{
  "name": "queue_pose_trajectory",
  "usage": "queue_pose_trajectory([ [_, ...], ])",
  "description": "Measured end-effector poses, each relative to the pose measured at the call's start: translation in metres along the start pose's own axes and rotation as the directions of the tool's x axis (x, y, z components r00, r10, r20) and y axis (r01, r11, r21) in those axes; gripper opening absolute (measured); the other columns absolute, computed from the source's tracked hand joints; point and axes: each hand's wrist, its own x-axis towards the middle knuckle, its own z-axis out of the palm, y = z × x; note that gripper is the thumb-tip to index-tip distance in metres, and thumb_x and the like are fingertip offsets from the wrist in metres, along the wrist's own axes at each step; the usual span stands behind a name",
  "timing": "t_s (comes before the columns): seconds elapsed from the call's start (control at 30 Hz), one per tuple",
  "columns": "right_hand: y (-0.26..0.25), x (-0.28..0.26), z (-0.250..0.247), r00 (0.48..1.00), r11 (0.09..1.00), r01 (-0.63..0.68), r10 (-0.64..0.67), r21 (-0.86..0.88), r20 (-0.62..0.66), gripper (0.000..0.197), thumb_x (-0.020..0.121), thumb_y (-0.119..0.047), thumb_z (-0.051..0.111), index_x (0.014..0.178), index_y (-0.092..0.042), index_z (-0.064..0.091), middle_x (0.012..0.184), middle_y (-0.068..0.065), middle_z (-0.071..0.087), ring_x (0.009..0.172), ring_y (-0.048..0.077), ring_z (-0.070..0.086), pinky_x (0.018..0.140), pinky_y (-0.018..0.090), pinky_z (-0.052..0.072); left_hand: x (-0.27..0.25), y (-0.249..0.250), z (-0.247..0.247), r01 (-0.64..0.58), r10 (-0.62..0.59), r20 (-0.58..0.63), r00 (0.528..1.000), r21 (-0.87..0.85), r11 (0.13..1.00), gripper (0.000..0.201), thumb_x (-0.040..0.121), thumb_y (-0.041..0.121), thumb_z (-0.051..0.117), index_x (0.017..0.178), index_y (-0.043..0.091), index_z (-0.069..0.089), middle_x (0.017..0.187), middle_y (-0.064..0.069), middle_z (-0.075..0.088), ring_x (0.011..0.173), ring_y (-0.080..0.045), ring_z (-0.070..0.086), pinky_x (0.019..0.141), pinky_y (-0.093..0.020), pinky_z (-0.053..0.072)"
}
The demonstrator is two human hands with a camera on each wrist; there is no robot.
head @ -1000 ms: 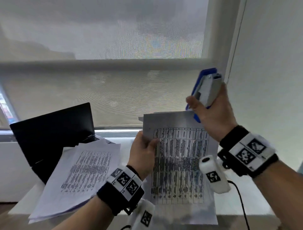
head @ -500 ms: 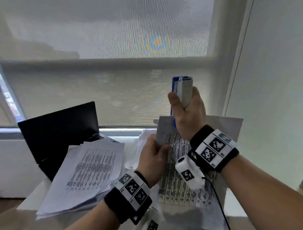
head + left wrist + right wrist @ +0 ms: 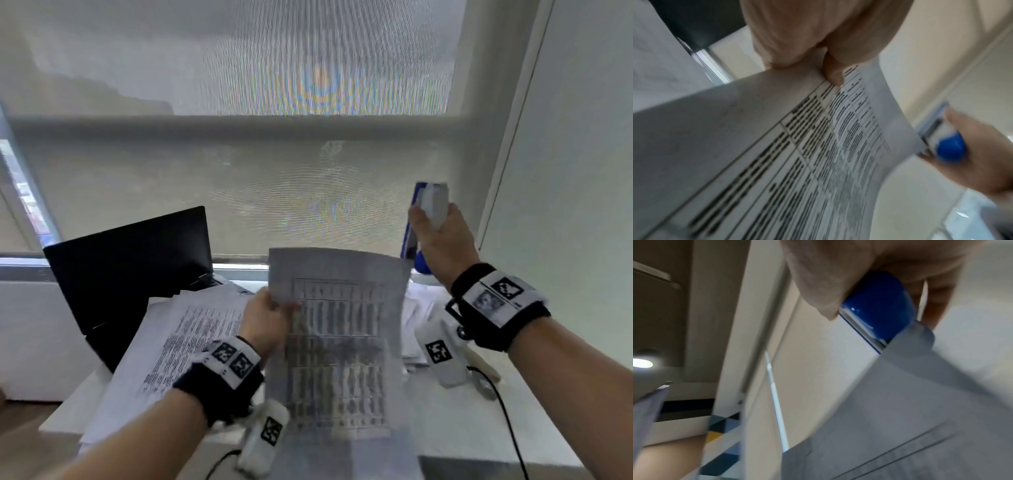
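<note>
— Stapling step: your right hand (image 3: pixel 442 240) is wrapped round the blue stapler (image 3: pixel 430 205), right of centre, at the top right corner of the printed sheet (image 3: pixel 339 342). Your left hand (image 3: pixel 265 318) pinches its left edge.
— Next move?
— Seat the corner fully, then squeeze. Blur hides the stapler mouth, and the sheet count is unreadable. The bottom of the sheet is cut off.

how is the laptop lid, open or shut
Open: the laptop has its dark screen raised above its base, behind the loose papers.
</note>
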Motion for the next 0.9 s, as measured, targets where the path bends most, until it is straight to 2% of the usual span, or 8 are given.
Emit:
queue_pose_trajectory([
  [0.1,0.041,-0.004,-0.012,0.969,0.972,-0.139,0.173,-0.191,0.175,0.039,0.092,-0.041,0.056,0.095,-0.002,0.059,0.075,0.006,0.056,0.066,0.024,0.052,0.059,0.031,0.038,0.035,-0.012,-0.050,0.023,-0.018,-0.019,1.000,0.364,0.931,0.030,0.079,0.026,0.066,0.076,-0.003,0.068,0.073,-0.019,0.067,0.075,-0.026,0.067,0.061,-0.035,0.048],
  [0.3,0.106,-0.021,-0.025,0.778,0.758,-0.269,0.534,-0.594,0.330,0.036,0.089,-0.039,0.061,0.069,-0.010,0.052,0.066,0.007,0.053,0.058,0.019,0.048,0.053,0.027,0.034,0.104,-0.037,-0.148,0.242,-0.056,-0.355,0.933,0.505,0.829,0.036,0.084,0.011,0.070,0.115,-0.001,0.056,0.108,-0.027,0.063,0.094,-0.039,0.059,0.078,-0.041,0.043],
  [0.4,0.122,-0.018,-0.017,0.669,0.684,-0.457,0.685,-0.568,0.286,0.034,0.058,-0.033,0.069,0.063,-0.006,0.051,0.064,0.009,0.051,0.056,0.019,0.044,0.050,0.025,0.030,0.116,-0.047,-0.145,0.279,-0.009,-0.384,0.923,0.656,0.701,0.055,0.081,0.010,0.069,0.131,0.008,0.045,0.128,-0.025,0.047,0.108,-0.046,0.052,0.090,-0.050,0.045],
  [0.47,0.141,-0.016,-0.006,0.646,0.671,-0.502,0.710,-0.545,0.279,0.033,0.060,-0.028,0.068,0.072,0.001,0.057,0.077,0.013,0.058,0.065,0.022,0.047,0.058,0.026,0.034,0.115,-0.049,-0.119,0.197,0.026,-0.262,0.965,0.786,0.586,0.065,0.076,0.025,0.073,0.134,0.020,0.044,0.137,-0.015,0.041,0.119,-0.040,0.048,0.098,-0.051,0.043],
  [0.53,0.164,-0.012,0.008,0.616,0.629,-0.498,0.741,-0.597,0.267,0.024,0.086,-0.021,0.062,0.078,0.001,0.057,0.095,0.016,0.059,0.083,0.025,0.051,0.070,0.026,0.036,0.111,-0.061,-0.082,-0.016,-0.057,0.060,0.997,0.812,0.584,0.069,0.073,0.049,0.073,0.134,0.027,0.047,0.141,-0.003,0.045,0.124,-0.027,0.049,0.105,-0.044,0.041],
  [0.63,0.194,-0.003,0.026,0.597,0.560,-0.497,0.775,-0.662,0.207,0.023,0.095,-0.019,0.053,0.075,-0.007,0.053,0.104,0.014,0.058,0.090,0.021,0.050,0.074,0.024,0.035,0.095,-0.081,-0.023,-0.345,-0.264,0.538,0.800,0.774,0.531,0.062,0.081,0.059,0.067,0.135,0.037,0.045,0.147,0.011,0.039,0.132,-0.018,0.043,0.113,-0.042,0.034],
  [0.73,0.213,0.007,0.040,0.600,0.511,-0.487,0.785,-0.708,0.154,0.031,0.093,-0.014,0.054,0.120,0.003,0.058,0.127,0.022,0.056,0.114,0.030,0.056,0.075,0.025,0.034,0.090,-0.088,0.018,-0.528,-0.233,0.653,0.720,0.734,0.427,0.061,0.084,0.061,0.061,0.138,0.044,0.039,0.152,0.016,0.033,0.137,-0.020,0.036,0.114,-0.050,0.031],
  [0.9,0.234,0.035,0.056,0.634,0.503,-0.419,0.758,-0.756,0.153,0.040,0.091,-0.010,0.055,0.128,0.006,0.052,0.132,0.022,0.053,0.123,0.034,0.051,0.062,0.018,0.038,0.104,-0.093,0.053,-0.574,-0.188,0.734,0.652,0.641,0.510,0.063,0.080,0.054,0.071,0.136,0.034,0.049,0.144,0.014,0.044,0.131,-0.018,0.043,0.111,-0.040,0.037],
])
